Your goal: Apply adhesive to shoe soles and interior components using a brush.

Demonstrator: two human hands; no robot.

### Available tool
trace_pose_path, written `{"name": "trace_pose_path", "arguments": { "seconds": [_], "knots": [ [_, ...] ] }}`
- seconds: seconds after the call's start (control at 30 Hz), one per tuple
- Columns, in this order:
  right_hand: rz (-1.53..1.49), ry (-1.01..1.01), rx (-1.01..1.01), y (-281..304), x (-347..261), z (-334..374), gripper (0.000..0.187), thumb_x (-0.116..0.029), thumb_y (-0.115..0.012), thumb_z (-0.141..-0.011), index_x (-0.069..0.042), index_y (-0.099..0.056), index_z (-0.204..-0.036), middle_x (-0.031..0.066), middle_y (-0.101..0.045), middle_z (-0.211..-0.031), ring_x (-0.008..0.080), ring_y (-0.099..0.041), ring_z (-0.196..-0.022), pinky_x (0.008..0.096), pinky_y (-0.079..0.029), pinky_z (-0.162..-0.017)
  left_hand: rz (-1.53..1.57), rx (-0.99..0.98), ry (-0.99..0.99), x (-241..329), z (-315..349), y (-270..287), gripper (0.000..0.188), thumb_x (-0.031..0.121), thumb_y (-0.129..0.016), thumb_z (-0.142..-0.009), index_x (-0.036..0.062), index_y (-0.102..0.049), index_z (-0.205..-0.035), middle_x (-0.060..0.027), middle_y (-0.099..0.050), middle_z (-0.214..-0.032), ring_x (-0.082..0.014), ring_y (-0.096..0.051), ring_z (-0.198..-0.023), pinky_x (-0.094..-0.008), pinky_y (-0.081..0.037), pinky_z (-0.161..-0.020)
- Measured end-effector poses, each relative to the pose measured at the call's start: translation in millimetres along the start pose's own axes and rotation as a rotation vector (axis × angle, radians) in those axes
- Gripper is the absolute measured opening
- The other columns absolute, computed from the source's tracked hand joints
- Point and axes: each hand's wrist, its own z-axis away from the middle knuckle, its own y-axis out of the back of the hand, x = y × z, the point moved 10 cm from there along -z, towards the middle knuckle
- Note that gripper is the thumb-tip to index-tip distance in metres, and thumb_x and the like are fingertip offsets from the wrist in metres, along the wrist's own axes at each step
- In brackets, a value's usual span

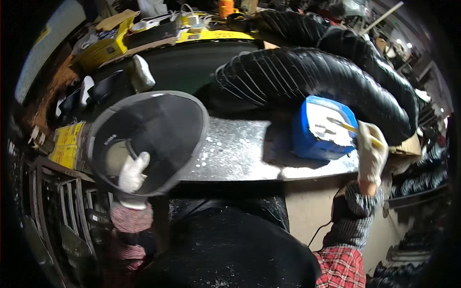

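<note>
My left hand (133, 174), in a white glove, is closed on the lower edge of a large black oval piece (168, 125). This piece has a grey rim and a pale round patch inside, partly behind the glove; I cannot make out its exact kind. My right hand (373, 149), also gloved, grips a brush (346, 126) by its yellowish handle. The brush's tip lies in the thick white stuff of an open blue tub (302, 129). That tub stands on the bench (230, 149), near its front edge and to the left of my right hand.
Long black wrapped bundles (312, 72) curve behind the tub. Beyond the oval piece, shoes with white soles (143, 73) lie by a dark belt (192, 62). A yellow box (108, 50) stands at the far left. Metal racks (67, 211) stand at lower left.
</note>
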Motion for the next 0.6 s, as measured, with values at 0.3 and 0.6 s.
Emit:
{"name": "trace_pose_path", "arguments": {
  "seconds": [0.3, 0.6],
  "knots": [
    [0.281, 0.239, 0.116, 48.3, -21.4, 57.1, 0.010, -0.006, -0.060, -0.091, 0.003, -0.063, -0.095, 0.0056, -0.062, -0.075, 0.0077, -0.054, -0.067, 0.0214, -0.046, -0.063, 0.035, -0.095, 0.214, -94.2, 25.2, -39.4, 0.044, -0.003, -0.051, -0.090, 0.0000, -0.044, -0.133, -0.0072, -0.059, -0.119, -0.0128, -0.058, -0.096, -0.0267, -0.048, -0.083],
    [-0.385, 0.778, -0.520, -184.1, -142.7, 101.3, 0.021, -0.009, -0.067, -0.084, 0.001, -0.065, -0.102, 0.0118, -0.067, -0.088, 0.0160, -0.065, -0.076, 0.0275, -0.052, -0.069, -0.735, 0.056, 0.261, -85.3, 30.9, -15.3, 0.037, 0.000, -0.054, -0.088, 0.0001, -0.053, -0.125, -0.0062, -0.063, -0.106, -0.0152, -0.059, -0.092, -0.0296, -0.048, -0.083]
  ]
}}
